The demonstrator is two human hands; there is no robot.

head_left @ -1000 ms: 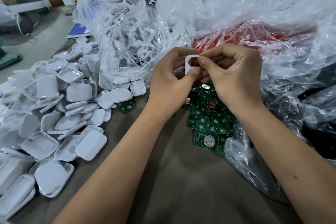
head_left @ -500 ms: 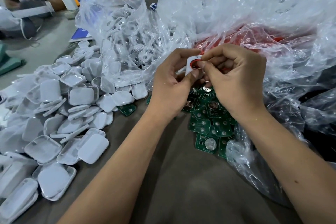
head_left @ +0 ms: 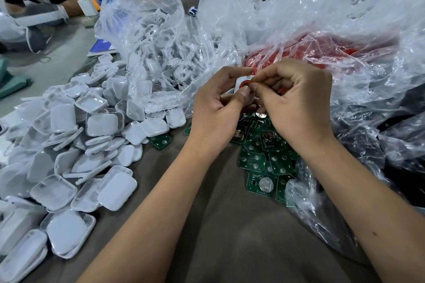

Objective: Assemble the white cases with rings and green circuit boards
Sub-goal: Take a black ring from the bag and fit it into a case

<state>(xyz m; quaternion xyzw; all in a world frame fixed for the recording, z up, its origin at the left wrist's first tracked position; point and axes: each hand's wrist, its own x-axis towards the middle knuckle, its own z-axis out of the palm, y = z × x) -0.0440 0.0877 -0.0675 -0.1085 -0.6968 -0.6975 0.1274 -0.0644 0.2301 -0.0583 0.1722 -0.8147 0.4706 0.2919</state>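
Note:
My left hand [head_left: 217,108] grips a small white case [head_left: 240,82] from the left, thumb on its front. My right hand [head_left: 296,101] pinches a red ring [head_left: 247,83] against the case's opening with fingertips. Both hands hover above a pile of green circuit boards [head_left: 259,158] with round silver cells. Most of the case is hidden by my fingers. A large heap of white case halves [head_left: 76,145] lies on the left. More red rings [head_left: 299,57] show through a clear bag behind my hands.
A clear bag of white ring-holed parts [head_left: 156,37] stands at the back centre. Crumpled clear plastic [head_left: 345,30] fills the right side and drapes to the table's right front [head_left: 322,213]. Another person's arm [head_left: 69,9], a charger and drink bottles sit far left.
The red ring has come to sit more fully in the case's opening, and my fingers have shifted slightly around it. The hands stay in place above the boards.

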